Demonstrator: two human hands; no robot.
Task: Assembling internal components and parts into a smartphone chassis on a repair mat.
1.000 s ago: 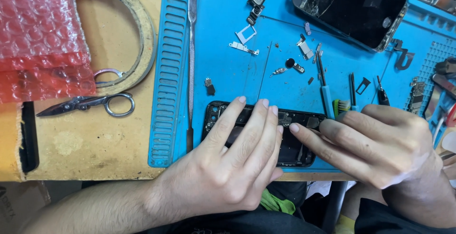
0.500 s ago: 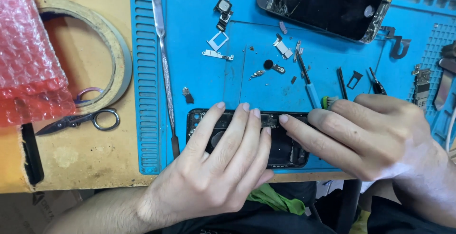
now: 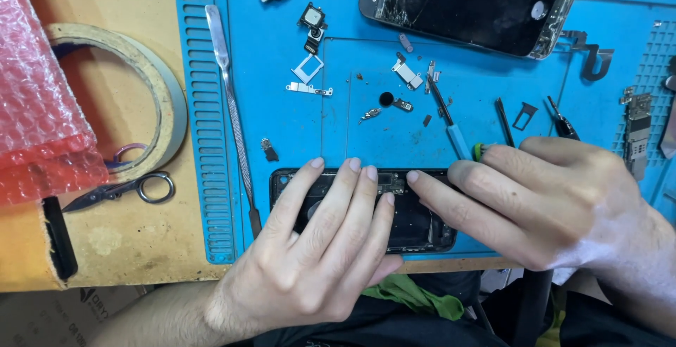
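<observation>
An opened black phone body (image 3: 415,224) lies near the front edge of a blue work mat (image 3: 352,136). My left hand (image 3: 317,248) lies flat over its left half, fingers pressing down on it. My right hand (image 3: 535,203) comes in from the right, its index and middle fingertips touching the phone's upper middle edge. Most of the phone's inside is hidden under my fingers.
A cracked phone screen (image 3: 472,2) lies at the mat's back. Small metal parts and screws (image 3: 405,83), a blue-handled screwdriver (image 3: 451,125), a metal spudger (image 3: 229,86) and tweezers (image 3: 560,118) are scattered on the mat. A tape roll (image 3: 165,97), small scissors (image 3: 123,191) and red bubble wrap (image 3: 39,101) sit left.
The view has shifted so the mat and phone sit further left and lower. Both hands stay on the phone body, with my right fingertips drawn closer to my left fingers.
</observation>
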